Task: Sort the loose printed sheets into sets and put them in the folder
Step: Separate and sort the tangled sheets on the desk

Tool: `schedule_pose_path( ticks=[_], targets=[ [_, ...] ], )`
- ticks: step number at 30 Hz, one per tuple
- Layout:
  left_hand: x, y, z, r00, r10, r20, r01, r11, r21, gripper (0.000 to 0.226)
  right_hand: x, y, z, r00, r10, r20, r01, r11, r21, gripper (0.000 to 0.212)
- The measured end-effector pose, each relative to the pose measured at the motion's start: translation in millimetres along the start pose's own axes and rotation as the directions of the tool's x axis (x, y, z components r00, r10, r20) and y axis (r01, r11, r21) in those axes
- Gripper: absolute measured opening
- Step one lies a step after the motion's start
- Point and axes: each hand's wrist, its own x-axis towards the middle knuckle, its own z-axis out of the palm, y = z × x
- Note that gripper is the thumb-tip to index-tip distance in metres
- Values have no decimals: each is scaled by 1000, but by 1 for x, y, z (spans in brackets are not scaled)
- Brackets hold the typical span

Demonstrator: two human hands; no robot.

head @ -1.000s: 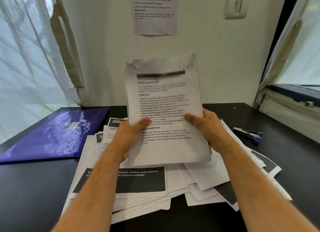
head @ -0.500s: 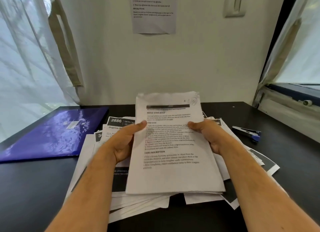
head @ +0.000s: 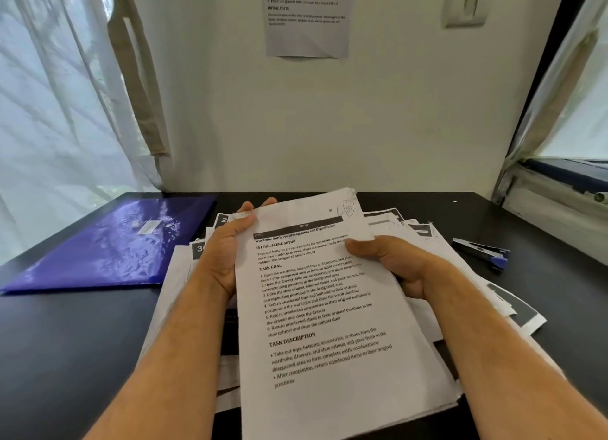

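- Several printed sheets, squared into one stack of sheets, are held low over the desk, tilted slightly with the top edge turned a little to the right.
- Headings such as "TASK GOAL" and "TASK DESCRIPTION" can be read on the top page, and a circled handwritten mark is seen at its upper right corner.
- The stack's upper left corner is pinched by the left hand, with the thumb laid on the top page and fingertips showing behind the far edge.
- The stack's right edge is clasped by the right hand, thumb pressed on the printed face and the remaining fingers curled underneath.
- A loose pile of papers is spread beneath the held stack, fanned out untidily, with black header bands visible on some pages.
- The pile is carried by a black desk.
- A shiny blue folder lies closed and flat at the desk's left side, just beside the pile, with a small white label on its cover.
- A blue and black stapler is found on the right, near the edge of the spread papers.
- A printed notice is fixed to the wall behind the desk, and a light switch is mounted to its right.
- Sheer curtains are hung at the left.
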Motion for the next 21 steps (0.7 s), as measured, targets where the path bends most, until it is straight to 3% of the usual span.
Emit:
schedule_pose_path(
  ticks=[4, 8, 10, 13, 16, 21],
  targets=[
    [1, -3, 5, 997, -79, 2, 79, 997, 26, 15, 9, -4, 6, 945, -222, -241, 227, 974, -7, 32],
    [2, -11, 13, 993, -111, -26, 112, 993, 48, 22, 11, -5, 11, 835, -368, -410, 258, 919, -299, 30],
    [1, -12, 17, 994, -100, -49, 104, 989, 101, 29, 15, -3, 9, 798, -404, -447, 273, 904, -330, 30],
    [-2, -11, 19, 975, -203, -89, 218, 946, 240, 40, 18, -4, 4, 758, -408, -508, 343, 913, -221, 26],
    [-2, -13, 20, 958, -237, -162, 280, 900, 335, 55, 16, -4, 1, 767, -383, -514, 350, 922, -165, 25],
    [-3, -18, 28, 957, -198, -212, 266, 892, 366, 42, 18, -3, 3, 744, -418, -522, 354, 908, -222, 39]
  ],
)
